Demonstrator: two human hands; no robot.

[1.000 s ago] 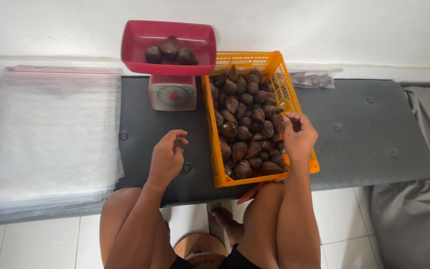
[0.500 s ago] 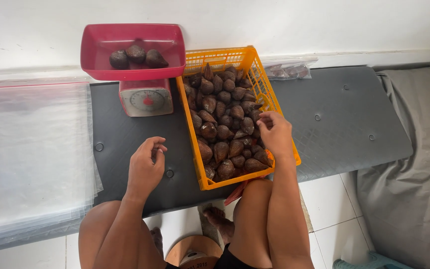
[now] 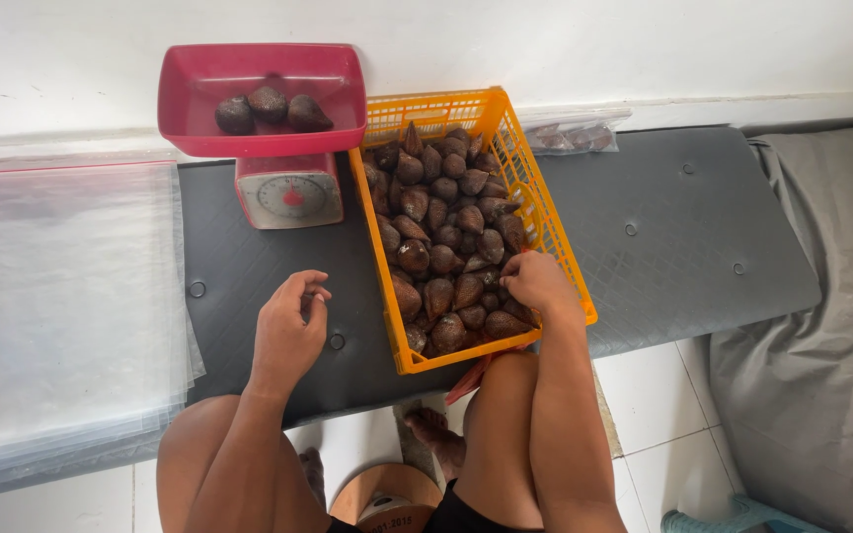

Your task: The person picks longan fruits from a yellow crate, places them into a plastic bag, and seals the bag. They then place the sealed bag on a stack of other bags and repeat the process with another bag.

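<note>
Inside orange crate (image 3: 535, 188), my right hand (image 3: 537, 284) curled on brown fruit (image 3: 446, 237), grip unclear; left hand (image 3: 288, 331) loosely curled, empty, on worktop (image 3: 663, 237).

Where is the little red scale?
In the head view the red scale sits at the back of the dark mat, just left of the orange basket, with its red tray holding three brown fruits.

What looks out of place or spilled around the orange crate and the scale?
Nothing is spilled. The orange crate sits slightly askew on the dark mat, and all the brown scaly fruits stay inside it or in the red scale tray. Nothing looks damaged.
</note>
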